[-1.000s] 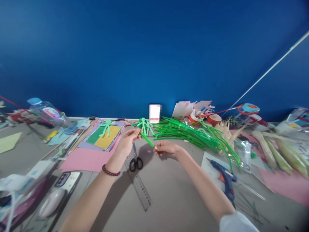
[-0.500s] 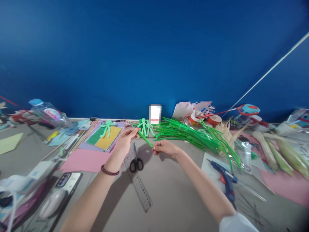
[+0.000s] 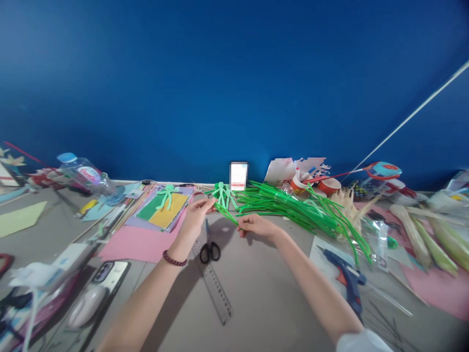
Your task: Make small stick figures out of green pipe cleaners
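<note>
Head view: against the picture of a second ago, little changed in the grip, both hands still pinching the same green pipe cleaner (image 3: 226, 214), now shifted slightly rightward and up in the picture along with everything else on the tabletop, more of the left-side clutter having come into sight. Left hand (image 3: 195, 219), with a dark red bead bracelet (image 3: 175, 259) at the wrist, closed with fingertips narrow on the upper left end of the stem; right hand (image 3: 256, 226) closed likewise, thumb and fingers tight on the lower right end. Stem held just above the grey tabletop (image 3: 256, 288), around the middle and toward the far edge, slanting down from left to right between the two hands. Bright green, thin, fuzzy, seemingly doubled or twisted into a short thick strand; finer detail too small to tell. Below the hands, black-handled scissors (image 3: 209, 247) lying across a clear ruler (image 3: 214, 286). Just behind the left fingertips, small green pipe-cleaner figures (image 3: 223, 192); another pale green figure (image 3: 167, 194) on stacked coloured sheets (image 3: 161, 211) farther left. To the right of the hands, a big bundle of loose green pipe cleaners (image 3: 296, 208) fanning toward the right edge. Nearer the front right, a blue glue gun (image 3: 346, 278) on white paper. At the front left corner, a phone (image 3: 110, 274) lying flat.
</note>
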Action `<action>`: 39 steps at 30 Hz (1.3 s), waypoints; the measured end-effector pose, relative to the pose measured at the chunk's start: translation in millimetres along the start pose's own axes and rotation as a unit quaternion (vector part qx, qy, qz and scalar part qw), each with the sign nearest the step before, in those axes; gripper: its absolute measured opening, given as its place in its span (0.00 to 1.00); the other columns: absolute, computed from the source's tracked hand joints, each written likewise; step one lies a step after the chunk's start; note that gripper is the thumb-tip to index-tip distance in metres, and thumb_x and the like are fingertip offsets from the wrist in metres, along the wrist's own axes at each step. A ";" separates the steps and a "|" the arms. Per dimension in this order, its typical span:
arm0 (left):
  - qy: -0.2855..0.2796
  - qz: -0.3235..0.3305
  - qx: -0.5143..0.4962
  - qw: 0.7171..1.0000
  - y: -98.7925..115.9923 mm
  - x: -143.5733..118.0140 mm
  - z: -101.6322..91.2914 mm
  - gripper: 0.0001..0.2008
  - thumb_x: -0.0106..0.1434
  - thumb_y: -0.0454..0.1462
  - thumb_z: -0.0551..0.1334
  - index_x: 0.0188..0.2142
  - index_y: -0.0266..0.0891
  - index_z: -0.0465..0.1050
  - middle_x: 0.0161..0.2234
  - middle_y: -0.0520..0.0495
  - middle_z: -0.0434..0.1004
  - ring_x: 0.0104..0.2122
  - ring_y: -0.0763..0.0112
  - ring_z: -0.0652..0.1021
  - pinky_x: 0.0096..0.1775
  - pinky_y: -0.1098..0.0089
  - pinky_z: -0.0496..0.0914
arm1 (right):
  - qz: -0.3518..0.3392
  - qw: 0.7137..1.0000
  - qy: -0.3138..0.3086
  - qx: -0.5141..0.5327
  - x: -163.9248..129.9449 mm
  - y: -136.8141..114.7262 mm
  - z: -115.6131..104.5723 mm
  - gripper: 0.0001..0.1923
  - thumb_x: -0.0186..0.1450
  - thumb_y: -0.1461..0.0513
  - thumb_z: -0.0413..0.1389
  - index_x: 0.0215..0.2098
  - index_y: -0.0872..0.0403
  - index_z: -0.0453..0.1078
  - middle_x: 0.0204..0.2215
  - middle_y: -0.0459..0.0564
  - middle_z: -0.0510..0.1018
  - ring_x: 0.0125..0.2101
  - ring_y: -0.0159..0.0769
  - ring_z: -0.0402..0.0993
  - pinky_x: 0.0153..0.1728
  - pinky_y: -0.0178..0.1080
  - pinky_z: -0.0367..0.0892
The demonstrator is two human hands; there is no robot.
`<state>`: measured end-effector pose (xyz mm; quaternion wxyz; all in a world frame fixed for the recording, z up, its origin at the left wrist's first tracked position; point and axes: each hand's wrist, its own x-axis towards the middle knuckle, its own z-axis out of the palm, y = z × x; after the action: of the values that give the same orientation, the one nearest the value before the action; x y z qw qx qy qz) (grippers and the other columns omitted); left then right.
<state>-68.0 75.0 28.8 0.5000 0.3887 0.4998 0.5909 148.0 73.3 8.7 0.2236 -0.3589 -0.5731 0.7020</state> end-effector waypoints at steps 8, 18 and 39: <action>-0.075 -0.038 0.038 0.996 6.3 -17.9 15.7 0.12 0.44 0.43 0.71 0.24 0.37 0.76 0.23 0.48 0.76 0.25 0.71 0.74 0.34 0.68 0.71 | 0.004 0.982 -0.067 0.178 -2.4 -3.6 14.9 0.23 0.56 0.47 0.58 0.38 0.59 0.71 0.26 0.50 0.76 0.30 0.34 0.73 0.35 0.38 0.67; -0.096 -0.059 -0.014 0.994 -2.0 -19.4 22.7 0.12 0.44 0.43 0.70 0.23 0.36 0.75 0.21 0.50 0.74 0.20 0.73 0.73 0.28 0.70 0.71 | 0.015 0.956 -0.068 0.285 2.0 1.7 20.1 0.14 0.59 0.55 0.58 0.35 0.58 0.71 0.24 0.45 0.66 0.20 0.24 0.52 0.19 0.31 0.47; -0.266 -0.020 -0.010 0.964 -5.5 -21.5 15.1 0.12 0.52 0.41 0.67 0.36 0.38 0.77 0.35 0.45 0.78 0.31 0.70 0.74 0.39 0.68 0.68 | 0.030 0.928 -0.029 0.371 5.4 2.3 31.6 0.07 0.55 0.63 0.60 0.26 0.60 0.68 0.19 0.42 0.59 0.19 0.23 0.50 0.17 0.29 0.44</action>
<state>-48.2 57.0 27.3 0.6302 0.5174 0.3504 0.4608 120.8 56.3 7.7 0.3032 -0.2471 -0.2667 0.8809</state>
